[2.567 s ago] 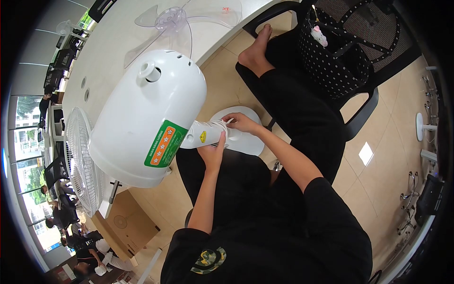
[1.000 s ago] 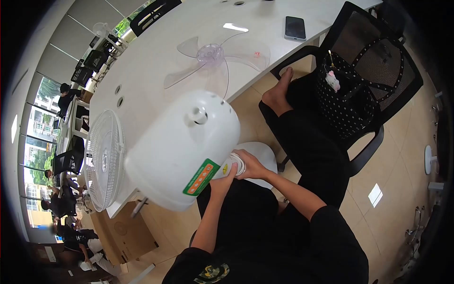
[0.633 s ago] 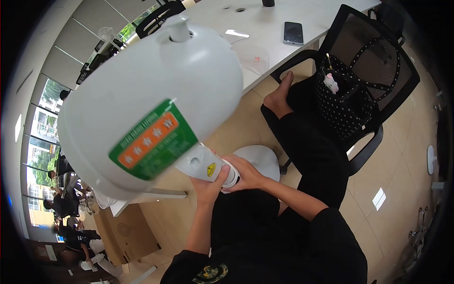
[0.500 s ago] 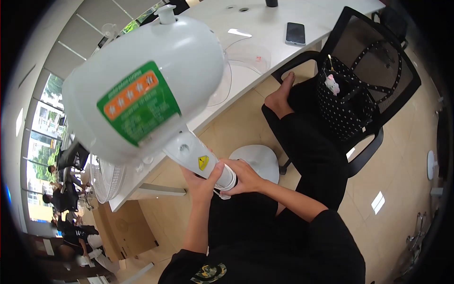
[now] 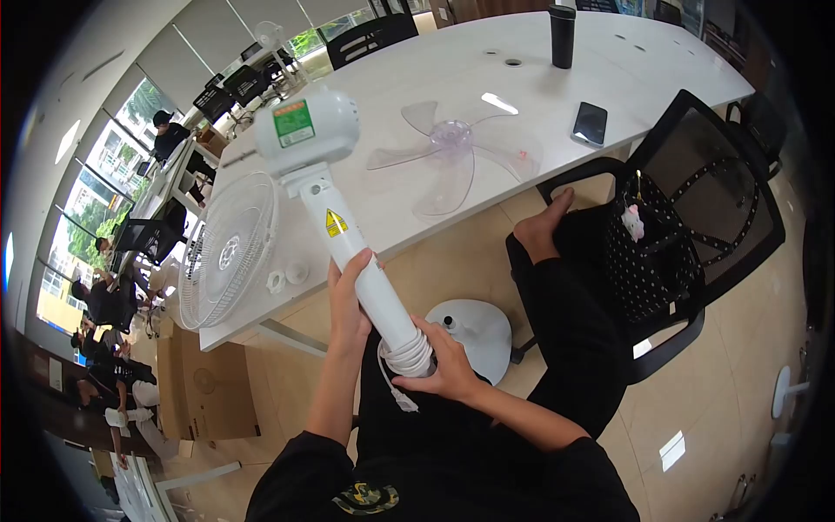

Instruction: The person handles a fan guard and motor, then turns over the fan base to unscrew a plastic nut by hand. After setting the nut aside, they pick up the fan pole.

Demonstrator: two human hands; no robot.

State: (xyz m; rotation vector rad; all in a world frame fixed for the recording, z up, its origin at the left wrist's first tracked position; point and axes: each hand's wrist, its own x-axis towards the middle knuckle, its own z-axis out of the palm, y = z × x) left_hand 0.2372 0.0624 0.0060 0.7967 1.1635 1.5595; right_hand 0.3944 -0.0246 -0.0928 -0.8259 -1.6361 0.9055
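Note:
Both hands hold a white fan body: a rounded motor head (image 5: 329,132) with a green-and-orange label on a straight pole (image 5: 379,294). It leans up and to the left, its head over the table. My left hand (image 5: 350,300) is wrapped round the middle of the pole, below a yellow warning sticker. Lower down, my right hand (image 5: 450,361) grips the pole's bottom end, where a white power cord (image 5: 407,357) is coiled. The cord's plug (image 5: 404,401) dangles below. Behind my right hand, the white fan base (image 5: 485,335) stands on the floor.
On the white table (image 5: 348,222) lie a clear fan blade (image 5: 450,135), a fan grille (image 5: 230,248), small round parts (image 5: 296,273), a phone (image 5: 590,124) and a black tumbler (image 5: 562,39). A chair (image 5: 696,217) holding a dotted bag (image 5: 639,270) stands right; a cardboard box (image 5: 209,387) lower left.
The fan body has moved away from my face and shows in full. My hands, close together before, are now apart along the pole. The view takes in more of the table.

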